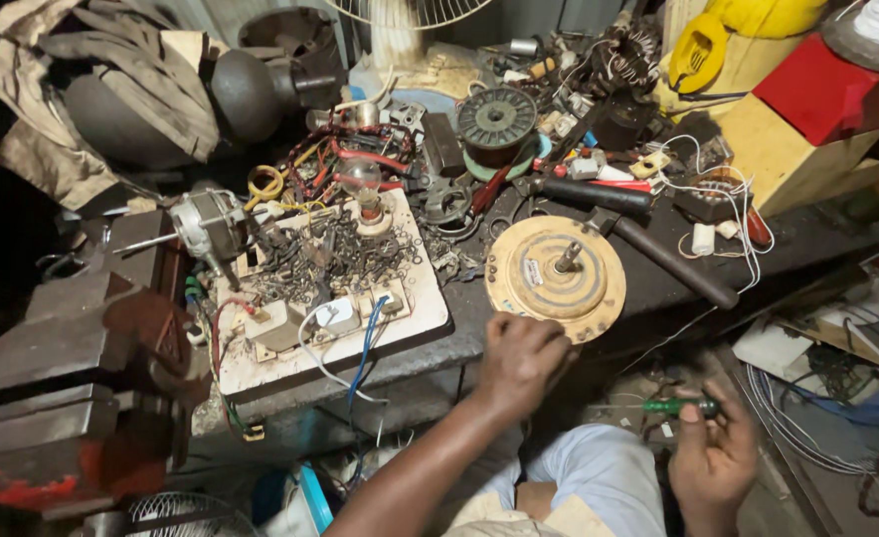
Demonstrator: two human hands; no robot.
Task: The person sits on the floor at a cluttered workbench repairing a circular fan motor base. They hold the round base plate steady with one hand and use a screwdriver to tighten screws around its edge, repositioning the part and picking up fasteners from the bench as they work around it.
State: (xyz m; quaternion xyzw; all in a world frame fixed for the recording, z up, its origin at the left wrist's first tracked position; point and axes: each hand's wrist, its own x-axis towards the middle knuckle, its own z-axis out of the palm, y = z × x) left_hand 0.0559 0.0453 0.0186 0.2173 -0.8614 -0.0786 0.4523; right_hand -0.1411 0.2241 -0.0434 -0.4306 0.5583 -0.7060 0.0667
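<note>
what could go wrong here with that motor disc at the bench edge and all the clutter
1. The motor disc overhangs the bench edge, steadied only by the left hand; it might tip off.
2. The right hand holds a green screwdriver low near the knee; a slip could jab.
3. Loose white wires beside the disc could snag.
</note>
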